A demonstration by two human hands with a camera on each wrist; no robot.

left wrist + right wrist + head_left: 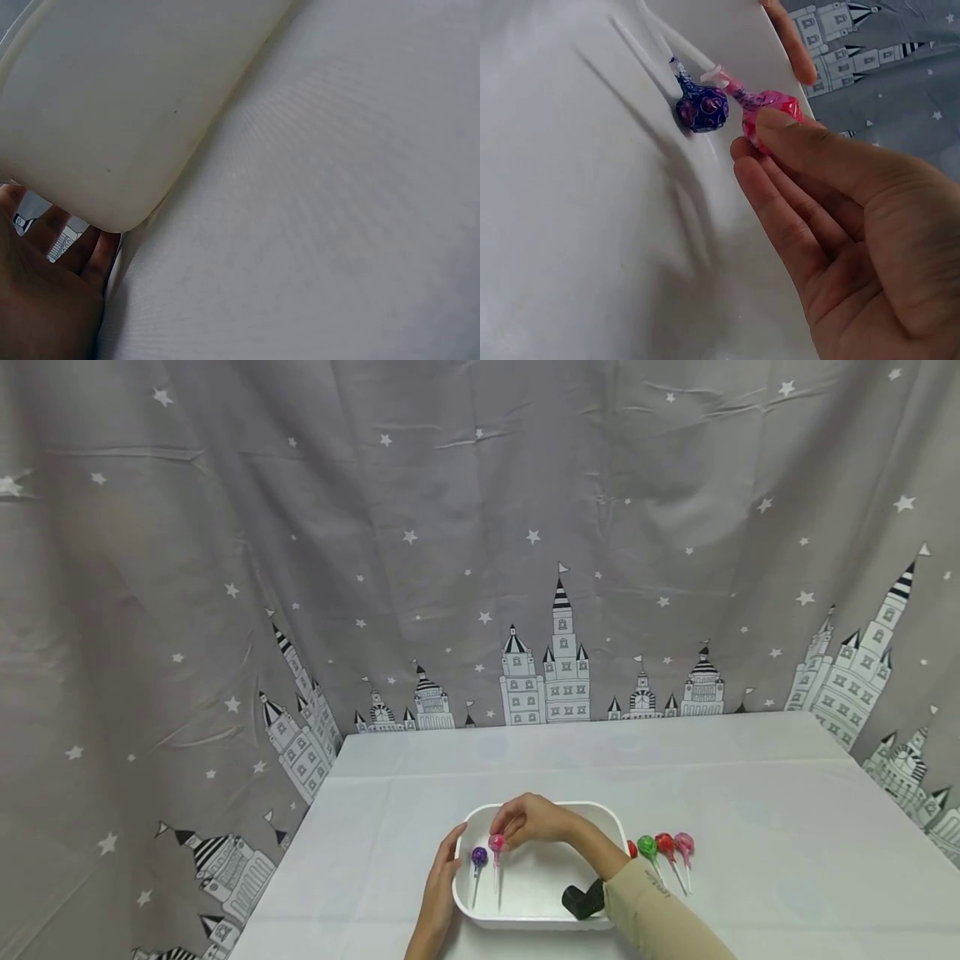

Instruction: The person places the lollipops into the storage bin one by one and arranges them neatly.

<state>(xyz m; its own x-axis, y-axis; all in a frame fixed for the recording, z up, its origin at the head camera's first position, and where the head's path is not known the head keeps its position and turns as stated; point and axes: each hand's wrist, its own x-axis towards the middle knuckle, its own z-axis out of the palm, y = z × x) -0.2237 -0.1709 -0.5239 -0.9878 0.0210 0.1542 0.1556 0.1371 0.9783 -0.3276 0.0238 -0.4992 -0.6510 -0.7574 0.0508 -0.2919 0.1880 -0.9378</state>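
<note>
A white tray (536, 920) holds a purple-wrapped lollipop (479, 857), which lies near its left wall with the stick toward the person. My right hand (534, 820) reaches over the tray and pinches a pink lollipop (778, 105) by its wrapped head, between thumb and fingers. That lollipop is beside the purple one, its stick pointing the same way. At the tray's left side my left hand (438, 885) rests against the outer wall with fingers extended; in the left wrist view its fingertips are partly hidden behind the tray (135, 112).
Right of the tray lie a green lollipop (647, 847), a red lollipop (665, 843) and a pink lollipop (684, 843); another red head is partly hidden by the tray. A black object (583, 900) shows beside the right sleeve. A grey castle-print curtain (480, 527) hangs behind the white table (375, 827).
</note>
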